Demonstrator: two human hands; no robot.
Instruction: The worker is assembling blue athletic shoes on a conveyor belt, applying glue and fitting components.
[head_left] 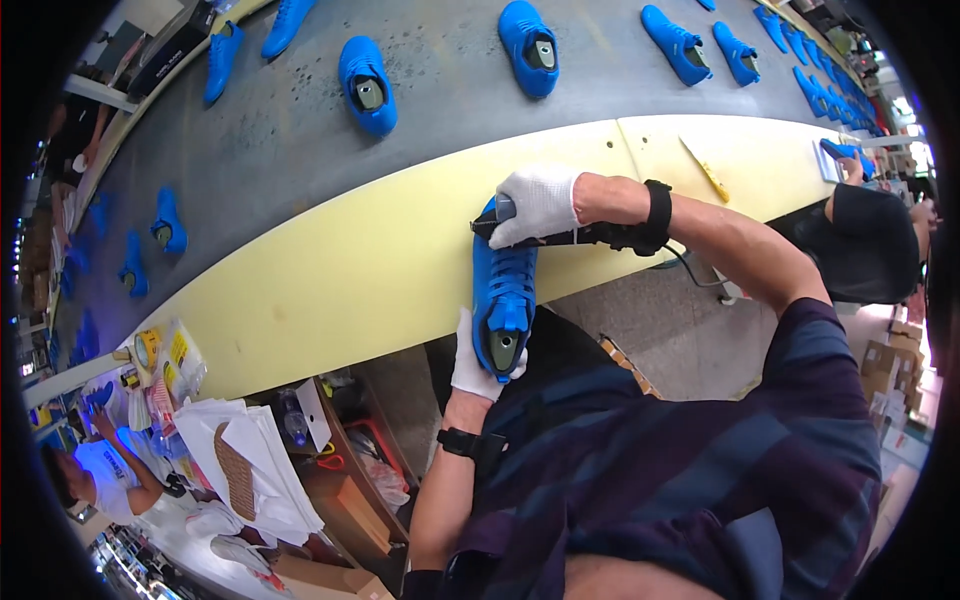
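Observation:
A blue lace-up shoe [506, 280] is held over the front edge of the pale yellow worktop [330, 280], toe pointing away from me. A grey-green insert [503, 349] shows in its opening. My left hand [470, 365], in a white glove, is closed around the heel end from below and the left. Over the toe, my right hand [538, 205], also gloved in white, is wrapped around a black hand-held tool [486, 225]. That tool's tip sits at the toe's left side; its exact kind is mostly hidden by the fingers.
Beyond the worktop runs a dark grey conveyor belt [440, 120] carrying several blue shoes [367, 85]. A yellow-handled knife [706, 170] lies to the right. White paper sheets [250, 460] and a shelf are at lower left. Other people sit at both sides.

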